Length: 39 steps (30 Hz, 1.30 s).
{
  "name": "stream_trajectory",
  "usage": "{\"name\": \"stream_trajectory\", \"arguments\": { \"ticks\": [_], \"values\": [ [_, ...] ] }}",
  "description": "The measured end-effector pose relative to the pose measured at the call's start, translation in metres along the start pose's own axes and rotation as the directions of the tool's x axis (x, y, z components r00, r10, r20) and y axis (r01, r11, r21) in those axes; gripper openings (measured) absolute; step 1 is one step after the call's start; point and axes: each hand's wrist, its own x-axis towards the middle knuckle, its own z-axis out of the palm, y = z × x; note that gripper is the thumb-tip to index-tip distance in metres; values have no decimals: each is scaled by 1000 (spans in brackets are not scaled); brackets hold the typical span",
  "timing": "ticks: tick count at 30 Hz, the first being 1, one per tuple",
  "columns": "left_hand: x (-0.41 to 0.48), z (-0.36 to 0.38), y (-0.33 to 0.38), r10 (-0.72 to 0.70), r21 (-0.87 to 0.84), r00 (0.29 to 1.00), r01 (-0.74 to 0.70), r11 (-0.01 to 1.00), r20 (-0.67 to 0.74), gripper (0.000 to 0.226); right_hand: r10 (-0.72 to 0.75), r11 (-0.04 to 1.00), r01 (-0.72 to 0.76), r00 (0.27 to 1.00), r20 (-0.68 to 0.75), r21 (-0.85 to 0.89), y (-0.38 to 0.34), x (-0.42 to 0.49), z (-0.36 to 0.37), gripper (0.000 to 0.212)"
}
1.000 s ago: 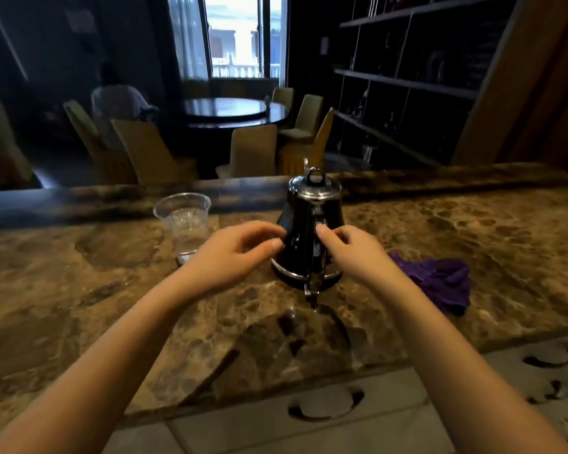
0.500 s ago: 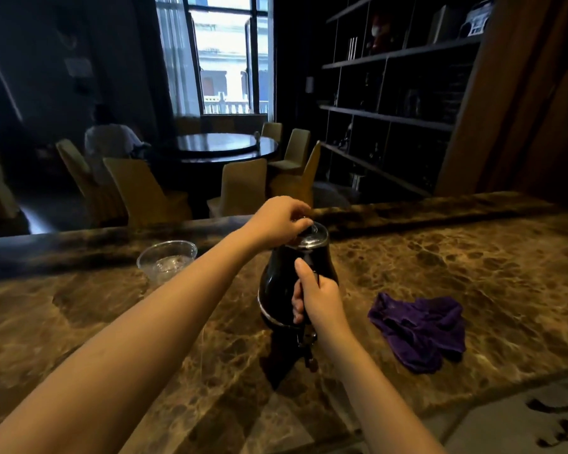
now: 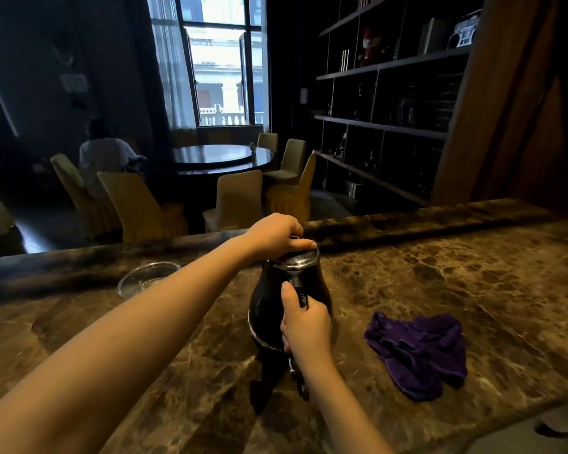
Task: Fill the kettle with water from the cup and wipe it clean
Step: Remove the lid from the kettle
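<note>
To the left of both hands, a clear plastic cup stood on the brown marble counter, its lower part hidden behind the left forearm. The left hand reached across and lay closed over the silver lid on top of the black kettle. Just below it, nearer the person, the right hand was wrapped around the kettle's handle, thumb pointing up along it. The kettle stood upright on the counter between the two hands. To the right of the right hand, apart from the kettle, lay a crumpled purple cloth.
</note>
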Motion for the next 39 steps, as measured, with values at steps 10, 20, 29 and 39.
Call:
{"name": "stream_trajectory", "arguments": {
  "ticks": [10, 20, 29, 39],
  "values": [
    [10, 12, 5, -189, -114, 963, 169, 979, -193, 32, -16, 1000, 16, 999, -39, 16, 4, 4, 4, 45],
    [13, 17, 7, -234, -122, 948, 212, 970, -216, 30, -18, 1000, 18, 998, -60, 3, 7, 8, 5, 47],
    [12, 15, 9, -246, -189, 953, 213, 959, -175, 30, -11, 999, 14, 999, -53, 43, 6, 7, 2, 44],
    [16, 8, 7, -256, -308, 963, 219, 926, -87, 26, -46, 998, 47, 999, -8, 50, 6, 8, -4, 41]
  ]
}}
